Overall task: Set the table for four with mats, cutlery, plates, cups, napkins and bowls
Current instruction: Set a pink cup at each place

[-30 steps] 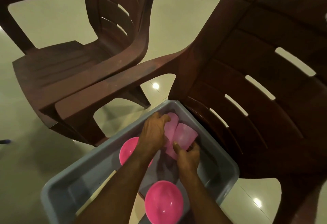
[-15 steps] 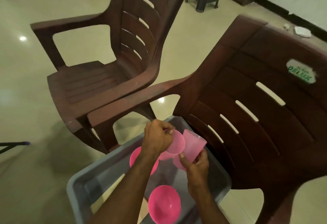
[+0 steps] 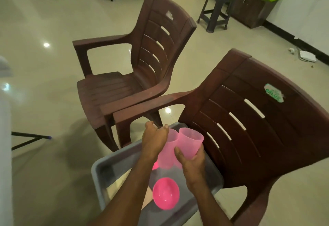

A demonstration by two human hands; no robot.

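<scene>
My left hand (image 3: 154, 141) grips a translucent pink cup (image 3: 167, 154) from above, fingers curled over its rim. My right hand (image 3: 191, 159) holds a second pink cup (image 3: 189, 142) round its lower part, mouth tilted up. Both cups touch side by side, raised above a grey plastic tub (image 3: 99, 174) on the floor. In the tub lies a bright pink bowl (image 3: 165, 192). A sliver of another pink bowl (image 3: 154, 166) shows under my left forearm.
Two brown plastic armchairs stand close: one (image 3: 249, 136) right behind the tub, another (image 3: 138, 68) further back left. A dark stool (image 3: 216, 10) and a low cabinet (image 3: 252, 10) line the far wall. A black stand leg (image 3: 30, 140) lies on the floor at left.
Both hands have lifted the two pink cups up out of the tub. My head has risen, so more of the room and chairs shows.
</scene>
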